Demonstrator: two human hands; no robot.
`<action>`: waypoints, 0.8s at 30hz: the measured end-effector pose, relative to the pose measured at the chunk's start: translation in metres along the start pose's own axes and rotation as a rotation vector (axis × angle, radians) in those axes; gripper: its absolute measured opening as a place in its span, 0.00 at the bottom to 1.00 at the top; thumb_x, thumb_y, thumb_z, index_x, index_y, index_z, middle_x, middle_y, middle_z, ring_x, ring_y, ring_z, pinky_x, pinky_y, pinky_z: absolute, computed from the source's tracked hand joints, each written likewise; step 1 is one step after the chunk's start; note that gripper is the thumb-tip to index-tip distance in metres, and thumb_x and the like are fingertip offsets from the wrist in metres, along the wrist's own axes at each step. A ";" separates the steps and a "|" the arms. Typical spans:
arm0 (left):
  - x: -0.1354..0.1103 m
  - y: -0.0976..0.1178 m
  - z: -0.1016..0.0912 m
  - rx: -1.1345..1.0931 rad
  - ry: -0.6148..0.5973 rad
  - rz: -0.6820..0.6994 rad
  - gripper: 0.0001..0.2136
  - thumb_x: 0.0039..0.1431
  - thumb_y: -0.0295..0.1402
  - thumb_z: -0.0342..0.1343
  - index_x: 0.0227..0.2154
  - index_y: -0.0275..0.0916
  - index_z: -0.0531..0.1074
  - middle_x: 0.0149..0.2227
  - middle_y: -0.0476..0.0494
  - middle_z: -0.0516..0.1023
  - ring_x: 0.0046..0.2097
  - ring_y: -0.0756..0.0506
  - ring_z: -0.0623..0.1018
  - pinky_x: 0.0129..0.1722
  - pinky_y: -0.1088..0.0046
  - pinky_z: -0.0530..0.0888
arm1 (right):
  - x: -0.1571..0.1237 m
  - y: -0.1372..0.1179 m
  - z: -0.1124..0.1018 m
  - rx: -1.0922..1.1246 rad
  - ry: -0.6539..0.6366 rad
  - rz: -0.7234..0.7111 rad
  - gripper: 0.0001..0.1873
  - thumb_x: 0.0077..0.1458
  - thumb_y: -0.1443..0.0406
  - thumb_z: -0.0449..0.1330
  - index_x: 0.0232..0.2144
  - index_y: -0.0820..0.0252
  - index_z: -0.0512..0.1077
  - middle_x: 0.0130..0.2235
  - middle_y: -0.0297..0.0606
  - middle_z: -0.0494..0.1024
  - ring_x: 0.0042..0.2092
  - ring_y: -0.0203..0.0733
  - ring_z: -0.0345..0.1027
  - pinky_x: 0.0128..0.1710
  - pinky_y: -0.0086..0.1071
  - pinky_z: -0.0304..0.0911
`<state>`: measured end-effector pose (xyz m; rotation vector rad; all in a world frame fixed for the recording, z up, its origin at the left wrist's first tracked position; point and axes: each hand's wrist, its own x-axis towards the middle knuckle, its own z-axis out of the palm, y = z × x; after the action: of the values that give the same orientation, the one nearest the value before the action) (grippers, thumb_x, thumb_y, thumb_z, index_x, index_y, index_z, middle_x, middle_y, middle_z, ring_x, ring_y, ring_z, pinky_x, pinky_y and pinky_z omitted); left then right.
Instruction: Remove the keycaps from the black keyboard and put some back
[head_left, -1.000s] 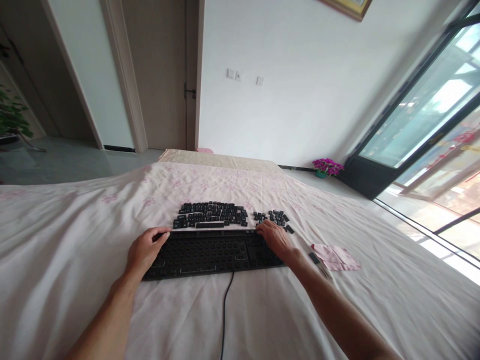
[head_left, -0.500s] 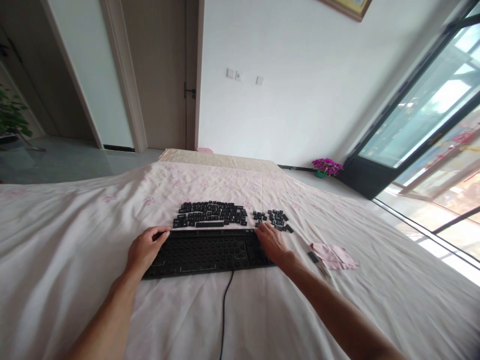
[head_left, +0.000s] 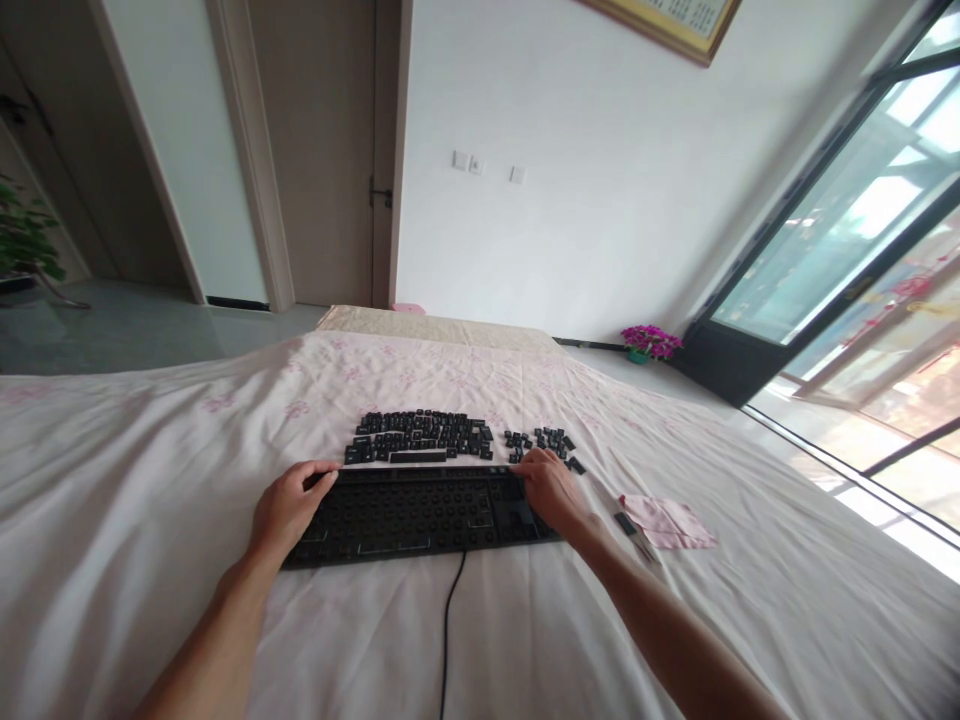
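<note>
A black keyboard (head_left: pixel 420 510) with its keycaps taken off lies on a pale pink flowered bedsheet (head_left: pixel 150 500) in front of me. My left hand (head_left: pixel 289 505) rests on the keyboard's left end, fingers curled over its far corner. My right hand (head_left: pixel 551 490) lies over the keyboard's right end, fingers bent onto its far edge. Just beyond the keyboard sits a large group of loose black keycaps (head_left: pixel 420 437), with a smaller scatter of keycaps (head_left: pixel 544 442) to its right, close to my right fingertips. The keyboard's black cable (head_left: pixel 448 620) runs toward me.
A small pink cloth (head_left: pixel 667 520) and a thin tool (head_left: pixel 628 527) lie to the right of my right wrist. Beyond the bed are a door, a white wall with switches, pink flowers (head_left: pixel 651 340) on the floor and a large glass door at right.
My right hand drew back from the small keycap scatter onto the keyboard's right end. My left hand stayed put. The camera tipped slightly, shifting the scene lower in view.
</note>
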<state>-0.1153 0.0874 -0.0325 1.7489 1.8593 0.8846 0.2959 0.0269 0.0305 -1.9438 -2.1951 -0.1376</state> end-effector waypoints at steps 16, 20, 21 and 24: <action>0.001 0.000 0.000 -0.015 -0.024 -0.018 0.15 0.56 0.46 0.51 0.41 0.48 0.77 0.45 0.51 0.80 0.46 0.43 0.77 0.45 0.71 0.70 | 0.123 0.044 0.011 -0.100 -0.174 0.228 0.10 0.50 0.62 0.63 0.35 0.49 0.82 0.38 0.39 0.82 0.49 0.47 0.65 0.42 0.30 0.56; 0.000 0.002 -0.001 -0.021 -0.012 -0.013 0.15 0.56 0.45 0.51 0.40 0.48 0.77 0.46 0.51 0.80 0.47 0.43 0.77 0.46 0.71 0.69 | 0.131 0.045 0.017 -0.145 -0.226 0.228 0.10 0.47 0.61 0.65 0.34 0.49 0.82 0.37 0.39 0.82 0.50 0.48 0.64 0.44 0.32 0.56; 0.000 0.002 -0.001 -0.020 -0.011 -0.011 0.15 0.56 0.45 0.51 0.40 0.48 0.77 0.46 0.51 0.80 0.47 0.43 0.77 0.46 0.71 0.69 | 0.132 0.045 0.018 -0.155 -0.236 0.224 0.10 0.46 0.61 0.65 0.34 0.49 0.82 0.38 0.39 0.82 0.50 0.48 0.64 0.44 0.32 0.55; 0.000 0.002 -0.001 -0.018 -0.015 -0.017 0.15 0.56 0.45 0.51 0.40 0.48 0.77 0.45 0.51 0.80 0.46 0.43 0.77 0.46 0.71 0.69 | 0.136 0.046 0.020 -0.179 -0.261 0.209 0.10 0.45 0.61 0.66 0.34 0.49 0.82 0.38 0.39 0.82 0.50 0.48 0.64 0.45 0.32 0.55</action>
<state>-0.1143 0.0868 -0.0302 1.7219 1.8481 0.8769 0.3241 0.1687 0.0372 -2.3987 -2.1780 -0.0511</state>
